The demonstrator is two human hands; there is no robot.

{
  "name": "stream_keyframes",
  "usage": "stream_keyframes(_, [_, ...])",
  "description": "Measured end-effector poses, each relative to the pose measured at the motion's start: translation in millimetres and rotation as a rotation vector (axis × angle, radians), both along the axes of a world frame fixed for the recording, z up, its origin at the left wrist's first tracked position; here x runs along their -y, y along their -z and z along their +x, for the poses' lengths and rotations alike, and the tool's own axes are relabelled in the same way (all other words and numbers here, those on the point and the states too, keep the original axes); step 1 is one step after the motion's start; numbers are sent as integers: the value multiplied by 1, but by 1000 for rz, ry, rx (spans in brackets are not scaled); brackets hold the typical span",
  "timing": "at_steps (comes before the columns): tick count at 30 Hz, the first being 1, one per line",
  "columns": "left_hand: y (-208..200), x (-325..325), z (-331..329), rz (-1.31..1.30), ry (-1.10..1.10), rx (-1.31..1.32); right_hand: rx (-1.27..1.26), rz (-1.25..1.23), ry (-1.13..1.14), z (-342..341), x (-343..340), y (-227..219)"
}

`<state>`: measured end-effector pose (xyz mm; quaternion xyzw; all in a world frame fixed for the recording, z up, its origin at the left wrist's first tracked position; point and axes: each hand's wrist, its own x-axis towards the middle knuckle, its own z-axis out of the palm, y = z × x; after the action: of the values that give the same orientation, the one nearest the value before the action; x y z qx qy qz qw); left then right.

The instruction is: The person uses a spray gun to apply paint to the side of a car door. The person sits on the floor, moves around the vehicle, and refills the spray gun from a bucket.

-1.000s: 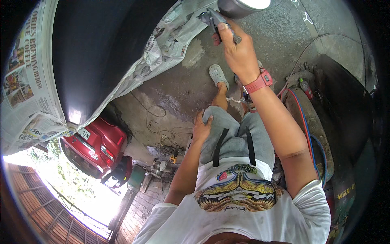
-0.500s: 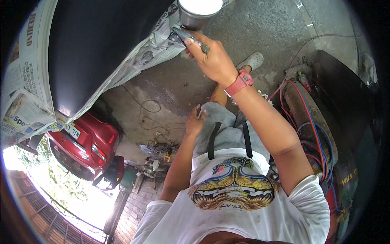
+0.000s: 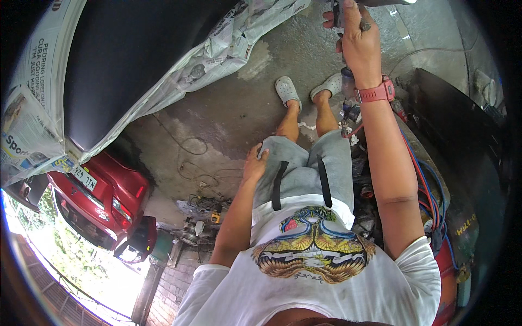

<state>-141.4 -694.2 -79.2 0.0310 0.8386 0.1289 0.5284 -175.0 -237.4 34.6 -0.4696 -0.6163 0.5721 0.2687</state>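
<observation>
At the top edge, my right hand (image 3: 360,46) is closed around the grip of a spray gun (image 3: 338,17). Its paint cup (image 3: 389,2) is mostly cut off by the frame, and an air line hangs beneath the grip. On my left thigh rests my left hand (image 3: 254,164), fingers loosely apart and holding nothing. To the left of the gun, with a gap between them, is a glossy black panel (image 3: 125,60), bordered by masking newspaper (image 3: 225,57).
A red car (image 3: 100,201) stands at lower left. Cables (image 3: 190,146) lie on the concrete floor (image 3: 239,114). Red and blue hoses (image 3: 421,176) run over clutter at my right, beside a dark panel (image 3: 454,117).
My right hand has carried the spray gun rightward and up, away from the newspaper edge. The cup has mostly left the frame. My left hand stays on my thigh; both feet now show.
</observation>
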Motion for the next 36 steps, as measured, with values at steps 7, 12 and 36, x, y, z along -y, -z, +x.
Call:
stream_keyframes(7, [-1, 8, 0, -11, -13, -4, -10, 23, -189, -12, 38, -2])
stream_keyframes(12, [-7, 1, -2, 17, -68, -19, 15, -52, -330, -19, 81, -6])
stream_keyframes(36, [-10, -13, -8, 1, -6, -9, 70, 234, 60, 16, -19, 9])
